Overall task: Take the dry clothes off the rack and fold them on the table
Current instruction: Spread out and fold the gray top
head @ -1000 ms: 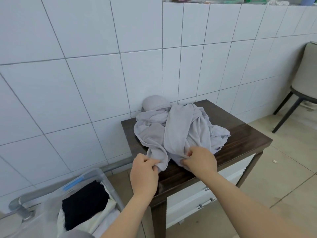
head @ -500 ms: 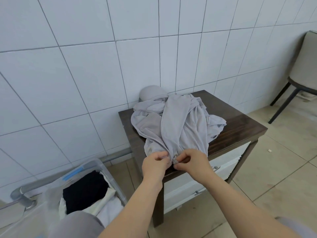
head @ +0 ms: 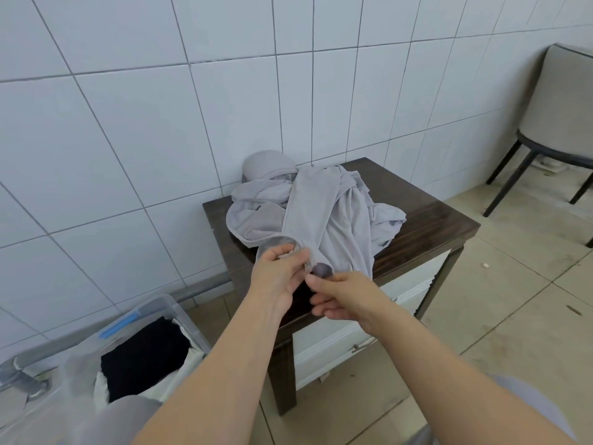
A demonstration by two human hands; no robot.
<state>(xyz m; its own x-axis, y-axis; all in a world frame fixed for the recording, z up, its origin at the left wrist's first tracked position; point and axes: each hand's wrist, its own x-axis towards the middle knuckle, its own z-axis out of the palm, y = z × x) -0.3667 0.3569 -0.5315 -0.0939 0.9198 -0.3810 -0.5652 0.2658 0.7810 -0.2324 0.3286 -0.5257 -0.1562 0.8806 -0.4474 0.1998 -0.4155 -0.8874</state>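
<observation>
A crumpled pale-grey knit garment (head: 321, 213) lies heaped on the dark glossy wood-grain table (head: 430, 220), which stands against a white tiled wall (head: 160, 123). At the table's near edge the left hand (head: 277, 277) and right hand (head: 346, 297) each pinch the garment's open ribbed cuff. Left of the table, a clear plastic bin (head: 160, 311) holds black and white fabric; no writing is legible.

Two bare hands, the left hand (head: 278, 273) and right hand (head: 348, 297); one heap of grey clothes (head: 316, 216); one dark wooden table (head: 430, 224); one clear plastic bin (head: 154, 311); one grey chair (head: 560, 117); one floor-level pipe (head: 205, 284).
</observation>
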